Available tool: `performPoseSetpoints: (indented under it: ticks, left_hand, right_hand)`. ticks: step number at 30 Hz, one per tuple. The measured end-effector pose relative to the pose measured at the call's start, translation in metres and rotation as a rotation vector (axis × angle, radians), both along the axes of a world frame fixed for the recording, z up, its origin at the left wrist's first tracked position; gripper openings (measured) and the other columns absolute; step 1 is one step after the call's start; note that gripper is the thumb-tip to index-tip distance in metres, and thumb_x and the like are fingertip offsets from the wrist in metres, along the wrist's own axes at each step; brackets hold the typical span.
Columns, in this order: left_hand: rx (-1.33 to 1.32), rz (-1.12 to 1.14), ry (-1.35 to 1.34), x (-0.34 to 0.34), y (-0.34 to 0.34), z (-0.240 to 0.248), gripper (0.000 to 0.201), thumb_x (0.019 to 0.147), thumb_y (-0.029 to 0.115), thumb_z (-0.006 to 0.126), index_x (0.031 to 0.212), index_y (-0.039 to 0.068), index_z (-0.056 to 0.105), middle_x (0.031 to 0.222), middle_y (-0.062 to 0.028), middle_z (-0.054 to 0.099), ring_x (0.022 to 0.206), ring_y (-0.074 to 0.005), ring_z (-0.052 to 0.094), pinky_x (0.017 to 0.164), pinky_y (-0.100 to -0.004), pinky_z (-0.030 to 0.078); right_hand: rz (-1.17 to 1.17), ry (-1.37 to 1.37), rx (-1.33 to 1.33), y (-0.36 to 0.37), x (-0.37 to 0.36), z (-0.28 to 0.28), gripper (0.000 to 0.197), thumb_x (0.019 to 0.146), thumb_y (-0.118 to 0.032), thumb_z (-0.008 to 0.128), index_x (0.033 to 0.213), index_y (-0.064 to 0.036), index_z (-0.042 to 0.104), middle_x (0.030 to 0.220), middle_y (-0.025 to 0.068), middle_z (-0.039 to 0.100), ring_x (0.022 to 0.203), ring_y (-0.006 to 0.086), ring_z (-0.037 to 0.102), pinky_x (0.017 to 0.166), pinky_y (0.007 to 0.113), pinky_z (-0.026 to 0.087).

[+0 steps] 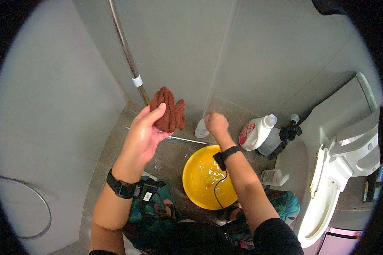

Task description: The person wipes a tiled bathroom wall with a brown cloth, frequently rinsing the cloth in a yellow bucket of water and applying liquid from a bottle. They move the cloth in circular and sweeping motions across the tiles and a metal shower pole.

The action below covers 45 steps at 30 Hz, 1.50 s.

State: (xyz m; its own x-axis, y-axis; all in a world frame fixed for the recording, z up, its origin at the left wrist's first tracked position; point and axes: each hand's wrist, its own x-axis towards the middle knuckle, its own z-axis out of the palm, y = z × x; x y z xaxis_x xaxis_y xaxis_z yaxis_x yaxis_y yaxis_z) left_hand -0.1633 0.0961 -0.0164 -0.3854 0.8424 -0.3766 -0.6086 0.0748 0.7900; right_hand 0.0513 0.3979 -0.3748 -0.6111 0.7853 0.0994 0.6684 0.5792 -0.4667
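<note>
Grey-tiled bathroom floor (174, 149). Left hand (144, 129), left of centre, grips brown cloth (169, 114), long axis roughly upright in frame; right hand (217, 123) nearer white bottle (201, 129), fingers curled, hold unclear; yellow basin (192, 183) below.

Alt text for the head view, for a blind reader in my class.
The left hand holds a brown cloth; the right hand is at the top of a white bottle. A yellow basin is near the middle, with a white jug and a toilet to the right.
</note>
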Motion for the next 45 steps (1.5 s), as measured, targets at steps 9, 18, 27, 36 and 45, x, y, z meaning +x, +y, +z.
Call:
performPoseSetpoints:
  ticks: [9,18,27,36,45]
  left_hand:
    - [0.019,-0.072,-0.05,0.001,0.04,-0.012,0.054,0.136,0.035,0.078,0.181,0.007,0.072,0.17,-0.0143,0.087,0.151,-0.0286,0.086,0.128,-0.0532,0.069]
    - [-0.049,-0.074,-0.052,0.007,0.062,-0.037,0.056,0.135,0.036,0.079,0.182,0.006,0.071,0.173,-0.0137,0.085,0.154,-0.0285,0.085,0.128,-0.0536,0.071]
    - [-0.027,-0.077,-0.075,-0.005,0.056,-0.071,0.059,0.131,0.037,0.086,0.18,0.007,0.076,0.166,-0.0095,0.09,0.149,-0.0248,0.088,0.13,-0.0503,0.067]
    - [0.039,-0.13,-0.055,0.003,0.052,-0.063,0.051,0.136,0.037,0.078,0.178,0.009,0.076,0.171,-0.0114,0.088,0.156,-0.0283,0.085,0.133,-0.0544,0.066]
    - [0.029,-0.103,-0.058,0.017,0.041,-0.034,0.055,0.136,0.036,0.077,0.182,0.005,0.072,0.174,-0.0129,0.086,0.157,-0.0294,0.085,0.134,-0.055,0.065]
  right_hand:
    - [-0.047,-0.105,0.119,0.155,0.035,-0.027,0.039,0.121,-0.02,0.083,0.156,-0.0055,0.079,0.129,0.0342,0.091,0.122,0.0588,0.087,0.109,0.068,0.071]
    - [-0.062,-0.066,0.092,0.244,-0.035,-0.065,0.05,0.122,-0.02,0.084,0.171,-0.0094,0.075,0.138,0.0337,0.092,0.13,0.0598,0.087,0.113,0.069,0.071]
    - [-0.21,0.236,0.221,0.175,0.001,-0.03,0.063,0.118,-0.019,0.09,0.178,-0.0115,0.076,0.152,0.0265,0.091,0.142,0.0517,0.085,0.122,0.062,0.069]
    - [-0.861,0.502,0.423,0.023,0.173,-0.057,0.067,0.111,-0.026,0.098,0.167,0.0009,0.072,0.165,0.0324,0.08,0.154,0.0544,0.076,0.131,0.061,0.062]
    - [-1.133,0.504,-0.049,0.043,0.241,-0.118,0.08,0.109,-0.032,0.103,0.161,0.0135,0.062,0.162,0.044,0.08,0.151,0.0613,0.08,0.129,0.062,0.064]
